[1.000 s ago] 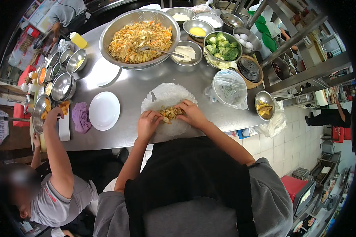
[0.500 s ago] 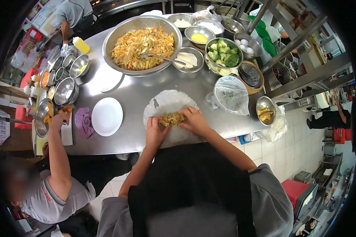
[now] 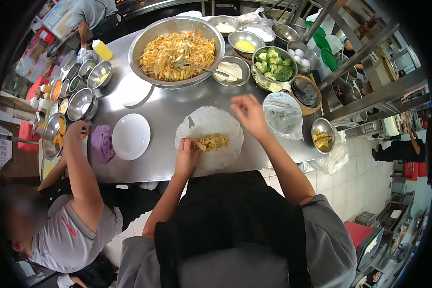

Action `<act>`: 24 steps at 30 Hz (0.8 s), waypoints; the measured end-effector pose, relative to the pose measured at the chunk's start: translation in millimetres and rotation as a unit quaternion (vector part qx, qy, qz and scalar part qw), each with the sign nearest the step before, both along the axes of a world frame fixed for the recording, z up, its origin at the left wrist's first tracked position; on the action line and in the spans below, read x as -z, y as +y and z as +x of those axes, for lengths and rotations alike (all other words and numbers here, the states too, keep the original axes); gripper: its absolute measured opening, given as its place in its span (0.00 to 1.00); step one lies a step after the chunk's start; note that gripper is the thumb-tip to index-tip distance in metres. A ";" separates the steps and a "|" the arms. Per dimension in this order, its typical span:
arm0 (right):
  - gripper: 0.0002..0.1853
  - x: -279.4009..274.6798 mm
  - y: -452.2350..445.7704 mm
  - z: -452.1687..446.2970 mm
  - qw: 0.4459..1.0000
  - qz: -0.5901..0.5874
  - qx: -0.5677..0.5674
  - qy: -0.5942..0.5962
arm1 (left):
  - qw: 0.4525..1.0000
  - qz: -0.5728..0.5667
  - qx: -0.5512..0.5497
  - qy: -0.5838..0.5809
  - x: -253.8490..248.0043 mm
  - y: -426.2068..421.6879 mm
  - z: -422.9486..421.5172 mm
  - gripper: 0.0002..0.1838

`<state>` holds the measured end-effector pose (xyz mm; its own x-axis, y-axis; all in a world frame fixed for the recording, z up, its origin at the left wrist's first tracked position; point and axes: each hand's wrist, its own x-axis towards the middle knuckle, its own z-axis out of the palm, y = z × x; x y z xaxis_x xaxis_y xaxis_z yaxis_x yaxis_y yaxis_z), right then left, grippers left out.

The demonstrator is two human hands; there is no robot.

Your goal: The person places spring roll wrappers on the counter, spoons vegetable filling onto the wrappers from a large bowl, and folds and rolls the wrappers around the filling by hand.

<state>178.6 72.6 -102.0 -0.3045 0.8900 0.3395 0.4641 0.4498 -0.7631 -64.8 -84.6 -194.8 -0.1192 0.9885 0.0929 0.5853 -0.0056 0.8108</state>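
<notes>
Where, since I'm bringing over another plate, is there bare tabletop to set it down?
Bare steel tabletop shows between the nearer round white plate and the round, thin white wrapper sheet, and between that sheet and the large perforated steel bowl. It is crowded at far right around the green broccoli florets, and at left beyond the crumpled purple cloth.

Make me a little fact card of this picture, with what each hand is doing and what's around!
left hand: fingers touching the left end of the yellowish-brown shredded filling
right hand: apart from the filling, over the shiny grey metal table; nothing visibly held
under filling: thin, round, whitish sheet, torn near one edge
left of sheet: round white plate, then crumpled purple cloth
beyond sheet: big round silvery metal bowl of noodle-like mix
</notes>
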 end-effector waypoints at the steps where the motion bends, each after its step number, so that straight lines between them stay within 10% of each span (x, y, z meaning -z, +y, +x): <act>1: 0.11 -10.3 6.8 -4.4 0.999 0.010 0.025 0.034 | 1.000 -0.006 0.004 -0.015 0.4 0.4 -2.1 0.29; 4: 0.09 -26.2 20.6 -15.7 0.993 0.062 0.077 0.062 | 0.996 0.057 0.040 0.059 -22.4 0.1 -2.2 0.34; 10: 0.15 2.6 5.9 -13.7 0.968 0.029 -0.239 -0.073 | 0.977 0.080 0.103 0.167 -42.5 11.7 1.4 0.43; 24: 0.22 74.4 -48.0 -13.9 0.955 0.012 -0.184 -0.232 | 0.963 0.092 0.126 0.221 -19.5 40.6 15.5 0.27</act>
